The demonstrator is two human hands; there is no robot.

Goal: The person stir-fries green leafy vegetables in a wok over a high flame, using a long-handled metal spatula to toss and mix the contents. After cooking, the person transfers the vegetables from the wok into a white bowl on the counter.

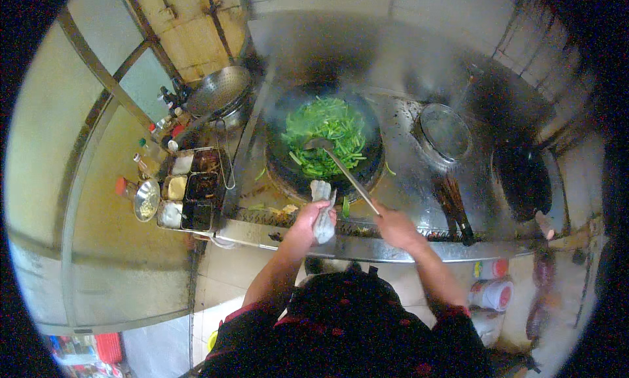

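Chopped green leafy vegetables [339, 122] fill the middle of a large dark wok [290, 174], with steam rising off them. My right hand [397, 229] grips the handle of a metal wok ladle [350, 177]. The ladle's bowl rests among the greens near the wok's centre. In my left hand [314, 218] is a folded pale cloth [323, 226], held at the near rim of the wok. The cloth covers that bit of rim, so I cannot tell whether the hand grips the wok through it.
To the left stand a seasoning tray [184, 187], a small metal bowl [147, 200], bottles and a perforated strainer [218, 90]. On the right are a round metal pot [446, 132], a bamboo brush [453, 203] and another dark wok [521, 181]. The steel counter edge [373, 250] runs before me.
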